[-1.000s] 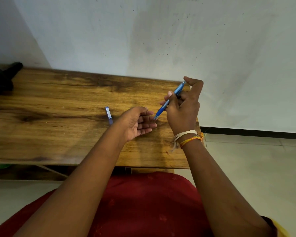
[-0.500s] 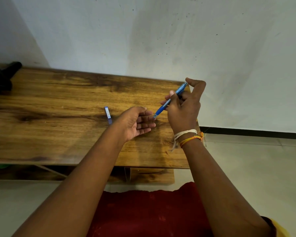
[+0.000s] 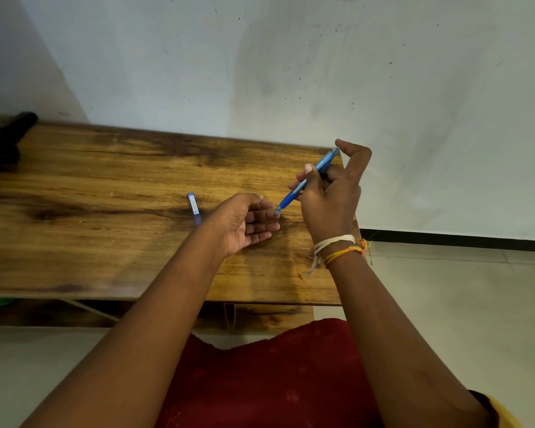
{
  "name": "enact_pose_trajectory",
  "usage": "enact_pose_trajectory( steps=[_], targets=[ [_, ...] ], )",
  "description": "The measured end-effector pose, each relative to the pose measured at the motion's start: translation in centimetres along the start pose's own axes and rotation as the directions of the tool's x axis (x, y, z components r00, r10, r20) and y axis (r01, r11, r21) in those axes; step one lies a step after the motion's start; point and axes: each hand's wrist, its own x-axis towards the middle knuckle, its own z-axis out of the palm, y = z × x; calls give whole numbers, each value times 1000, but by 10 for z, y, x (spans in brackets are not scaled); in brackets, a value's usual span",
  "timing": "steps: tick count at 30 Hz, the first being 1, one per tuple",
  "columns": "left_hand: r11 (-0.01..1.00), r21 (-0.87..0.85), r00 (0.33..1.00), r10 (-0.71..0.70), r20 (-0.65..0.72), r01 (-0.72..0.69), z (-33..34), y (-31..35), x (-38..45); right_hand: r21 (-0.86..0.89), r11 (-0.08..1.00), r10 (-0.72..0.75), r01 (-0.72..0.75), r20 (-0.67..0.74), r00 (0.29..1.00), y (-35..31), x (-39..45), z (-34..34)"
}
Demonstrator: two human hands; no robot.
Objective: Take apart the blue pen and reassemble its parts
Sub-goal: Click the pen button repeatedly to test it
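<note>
little has shifted since a moment ago: the right hand still grips the blue pen, index fingertip on its top, tip touching the left hand's loosely curled, empty fingers; cap behind them.

The wooden table stands against the pale wall, and its brown top has dark grain marks and a lighter worn area near the front edge. A small blue pen cap lies flat on the top, a little right of the middle, with its long side pointing away from the person. At the far left corner a dark object rests on the table, only partly in view, and I cannot tell what it is.
</note>
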Motion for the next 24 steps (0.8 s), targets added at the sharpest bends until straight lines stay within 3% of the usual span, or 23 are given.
enact_pose_trajectory(
  steps=[24],
  targets=[
    [1000, -11, 1000, 5, -7, -6, 1, -1, 3, 43, 997, 71, -69, -33, 997, 2, 4, -4]
  ],
)
